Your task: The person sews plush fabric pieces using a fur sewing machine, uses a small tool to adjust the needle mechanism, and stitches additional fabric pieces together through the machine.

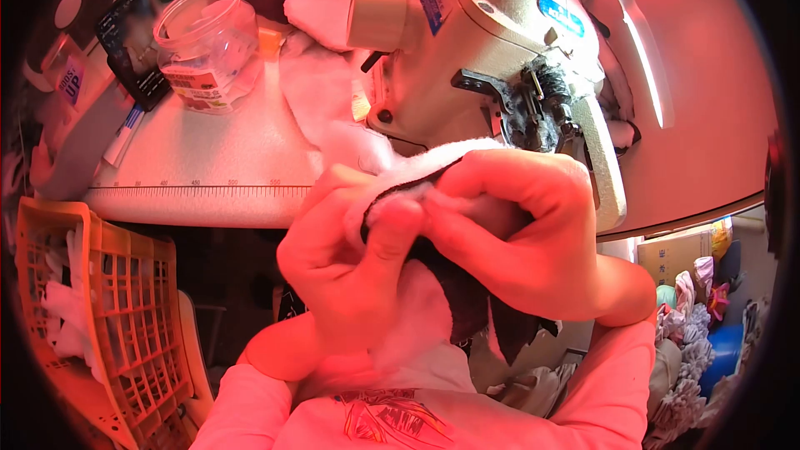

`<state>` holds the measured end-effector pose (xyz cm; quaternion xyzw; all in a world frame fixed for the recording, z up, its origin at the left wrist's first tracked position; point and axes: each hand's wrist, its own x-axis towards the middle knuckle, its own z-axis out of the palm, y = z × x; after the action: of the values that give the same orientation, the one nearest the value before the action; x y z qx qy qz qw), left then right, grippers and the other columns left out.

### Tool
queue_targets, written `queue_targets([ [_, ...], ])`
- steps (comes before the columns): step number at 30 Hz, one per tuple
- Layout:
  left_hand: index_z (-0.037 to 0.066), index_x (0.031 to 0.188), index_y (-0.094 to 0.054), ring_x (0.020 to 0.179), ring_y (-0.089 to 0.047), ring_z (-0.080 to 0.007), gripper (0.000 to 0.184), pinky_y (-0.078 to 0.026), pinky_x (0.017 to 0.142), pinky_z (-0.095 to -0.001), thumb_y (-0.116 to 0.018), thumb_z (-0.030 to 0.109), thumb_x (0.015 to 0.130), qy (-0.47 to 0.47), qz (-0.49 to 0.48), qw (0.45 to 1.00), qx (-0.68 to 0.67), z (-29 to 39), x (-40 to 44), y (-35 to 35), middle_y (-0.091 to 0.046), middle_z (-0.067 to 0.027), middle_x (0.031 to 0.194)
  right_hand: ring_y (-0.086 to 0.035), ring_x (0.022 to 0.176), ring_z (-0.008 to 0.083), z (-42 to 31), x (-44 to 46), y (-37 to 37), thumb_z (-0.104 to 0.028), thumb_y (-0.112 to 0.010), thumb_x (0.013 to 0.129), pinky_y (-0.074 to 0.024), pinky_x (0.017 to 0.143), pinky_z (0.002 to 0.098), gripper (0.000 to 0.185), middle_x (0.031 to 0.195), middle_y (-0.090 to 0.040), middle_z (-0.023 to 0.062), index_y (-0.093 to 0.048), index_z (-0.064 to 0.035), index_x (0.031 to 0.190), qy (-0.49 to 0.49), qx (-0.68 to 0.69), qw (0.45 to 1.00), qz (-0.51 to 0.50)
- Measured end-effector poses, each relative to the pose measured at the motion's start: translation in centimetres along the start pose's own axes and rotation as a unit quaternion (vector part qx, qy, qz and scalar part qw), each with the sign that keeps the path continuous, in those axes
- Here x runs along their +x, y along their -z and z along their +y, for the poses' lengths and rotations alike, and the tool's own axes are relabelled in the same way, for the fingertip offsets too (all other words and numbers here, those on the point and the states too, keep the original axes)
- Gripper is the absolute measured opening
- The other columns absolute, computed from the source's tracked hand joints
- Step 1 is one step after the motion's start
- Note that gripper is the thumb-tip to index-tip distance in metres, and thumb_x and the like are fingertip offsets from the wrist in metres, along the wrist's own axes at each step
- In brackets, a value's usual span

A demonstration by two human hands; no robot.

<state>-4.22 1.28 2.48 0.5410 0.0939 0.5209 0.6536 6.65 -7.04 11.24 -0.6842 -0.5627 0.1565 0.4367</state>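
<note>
Fabric (pixel 421 165) pinched between two hands

The left hand (pixel 337 254) pinches the fuzzy white fabric, dark on its inner side, between the thumb and the fingers; the right hand (pixel 529 237) pinches it just beside, thumb against forefinger. The fabric is held near the front edge of the table (pixel 208 158), close to a cream sewing machine (pixel 471 25).

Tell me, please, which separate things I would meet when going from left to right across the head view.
Phone → clear jar → left hand → right hand → light strip → blue object.
</note>
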Motion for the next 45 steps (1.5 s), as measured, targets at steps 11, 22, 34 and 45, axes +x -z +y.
queue_targets([
  [11,-0.005,0.091,-0.067,0.071,-0.058,-0.016,0.016,-0.047,0.062,-0.027,-0.064,0.01,0.089,-0.087,0.001,0.987,0.137,-1.2,-1.1,1.7,-0.062,-0.0104,0.089,-0.054,0.071,0.0084,0.3,-0.1,2.7,0.006,-0.07,0.076,-0.044,0.064,0.0219,0.024,0.079,-0.058,0.0029,-0.062,0.002,0.098,-0.016,-0.039,0.998,-0.046],
  [22,-0.006,0.094,-0.065,0.078,-0.058,-0.0192,0.019,-0.046,0.068,-0.028,-0.061,0.012,0.091,-0.087,-0.01,0.982,0.167,-1.2,-1.6,2.7,-0.06,-0.0103,0.087,-0.041,0.079,0.0232,0.7,0.6,2.3,0.003,-0.073,0.059,-0.0347,0.071,0.0314,0.023,0.085,-0.042,0.0086,-0.062,-0.0034,0.079,0.133,-0.238,0.962,-0.029],
  [34,0.0,0.146,0.007,0.134,-0.025,-0.046,0.099,-0.061,0.055,-0.0388,-0.065,0.029,0.085,0.204,-0.143,0.921,-0.3,5.1,4.0,5.2,-0.017,-0.0215,0.147,-0.037,0.079,0.0237,1.3,1.2,1.3,0.005,-0.068,0.057,-0.0311,0.07,0.0318,0.02,0.082,-0.039,0.0081,-0.062,-0.0047,0.074,0.141,-0.228,0.963,-0.011],
  [45,-0.002,0.142,-0.027,0.102,-0.059,-0.0205,0.08,-0.051,0.069,-0.0268,-0.057,0.006,0.068,0.256,-0.219,0.942,0.014,3.9,3.9,0.9,-0.048,-0.0121,0.13,-0.039,0.076,0.0237,1.6,1.3,1.1,0.006,-0.068,0.056,-0.0324,0.066,0.0323,0.021,0.079,-0.041,0.008,-0.063,-0.004,0.074,0.156,-0.216,0.964,0.016],
])
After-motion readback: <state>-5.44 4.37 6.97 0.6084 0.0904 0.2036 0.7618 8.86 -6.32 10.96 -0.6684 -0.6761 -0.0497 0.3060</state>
